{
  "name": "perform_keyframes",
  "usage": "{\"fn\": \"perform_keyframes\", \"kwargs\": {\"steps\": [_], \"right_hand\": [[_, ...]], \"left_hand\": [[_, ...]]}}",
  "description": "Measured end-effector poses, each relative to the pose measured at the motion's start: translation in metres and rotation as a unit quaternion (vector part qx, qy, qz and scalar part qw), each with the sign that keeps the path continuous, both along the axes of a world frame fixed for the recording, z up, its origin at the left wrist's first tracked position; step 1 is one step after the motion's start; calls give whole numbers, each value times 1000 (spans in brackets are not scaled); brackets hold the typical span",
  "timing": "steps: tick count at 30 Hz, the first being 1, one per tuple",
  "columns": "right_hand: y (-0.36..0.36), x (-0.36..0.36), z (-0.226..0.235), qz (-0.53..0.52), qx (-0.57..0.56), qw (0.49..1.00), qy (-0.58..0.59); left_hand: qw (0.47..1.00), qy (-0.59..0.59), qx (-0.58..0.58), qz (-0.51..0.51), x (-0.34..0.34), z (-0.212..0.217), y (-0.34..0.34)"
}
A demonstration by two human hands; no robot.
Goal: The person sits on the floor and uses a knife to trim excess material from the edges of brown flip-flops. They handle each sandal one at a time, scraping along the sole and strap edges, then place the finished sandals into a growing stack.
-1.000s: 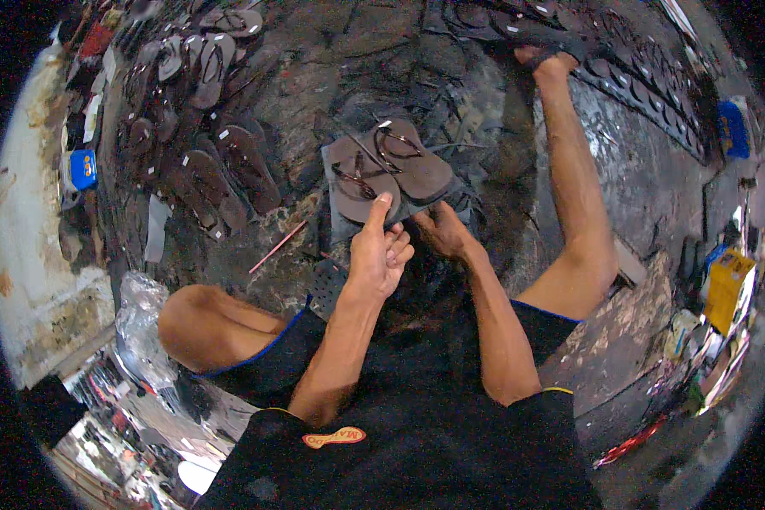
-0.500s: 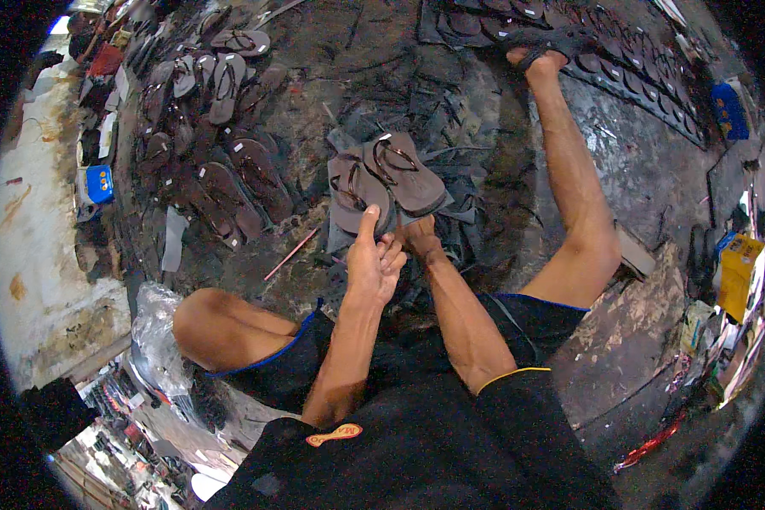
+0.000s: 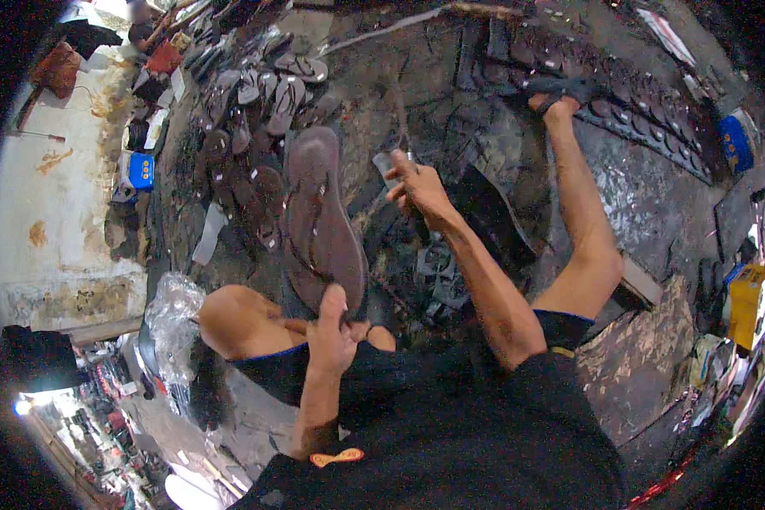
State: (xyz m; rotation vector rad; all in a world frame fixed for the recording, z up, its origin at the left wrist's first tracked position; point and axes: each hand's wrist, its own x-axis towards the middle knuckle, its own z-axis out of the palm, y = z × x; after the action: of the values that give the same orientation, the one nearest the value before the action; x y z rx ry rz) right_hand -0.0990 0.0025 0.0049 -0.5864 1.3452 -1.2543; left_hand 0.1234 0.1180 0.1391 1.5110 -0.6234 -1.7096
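Observation:
In my left hand [image 3: 333, 336] is a brown flip-flop [image 3: 314, 217], gripped at the heel with the thumb on top; its toe points away from me. The footbed faces up, and its strap is dark. My right hand [image 3: 420, 191] is closed around a tool with a flat grey blade [image 3: 385, 166], right of the flip-flop's toe half. The tool's grip is mostly hidden by the fingers. A dark sole-shaped piece [image 3: 494, 217] lies just right of my right wrist.
Several brown flip-flops [image 3: 287, 104] lie on the floor at the far left. Rows of dark footwear [image 3: 642, 127] stand at the far right, by my right foot [image 3: 557, 106]. Dark scraps [image 3: 442, 276] cover the floor between my legs. A clear plastic bag [image 3: 174, 319] is beside my left knee.
My left hand has moved left and nearer, lifting one flip-flop away from the pair. My right hand has moved farther out and now holds the grey-bladed tool. The head view has shifted.

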Motion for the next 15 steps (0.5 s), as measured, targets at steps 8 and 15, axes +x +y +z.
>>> {"fn": "perform_keyframes", "kwargs": {"steps": [8,15], "right_hand": [[112,-36,129,-153,-141,974,90],[170,24,148,-175,-154,942,243]], "left_hand": [[888,-27,-173,-424,17,-3,2],[930,-18,-252,-268,-63,56,-24]]}}
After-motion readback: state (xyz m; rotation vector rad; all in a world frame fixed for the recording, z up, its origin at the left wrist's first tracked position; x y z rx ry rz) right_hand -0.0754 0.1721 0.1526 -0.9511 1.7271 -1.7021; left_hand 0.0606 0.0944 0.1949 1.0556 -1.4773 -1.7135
